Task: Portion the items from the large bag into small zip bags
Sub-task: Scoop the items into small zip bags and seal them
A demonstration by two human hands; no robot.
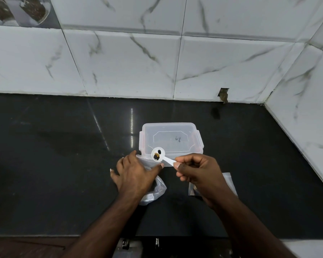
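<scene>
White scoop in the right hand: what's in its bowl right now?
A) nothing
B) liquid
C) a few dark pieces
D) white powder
C: the white scoop, pinched by its handle in the right hand, carries a few dark pieces in its bowl, hovering at the near edge of the clear container while the left hand rests on a plastic bag.

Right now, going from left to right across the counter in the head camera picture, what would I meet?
Left hand on a plastic bag → white spoon holding a few dark pieces → right hand pinching the spoon's handle → small zip bag.
</scene>
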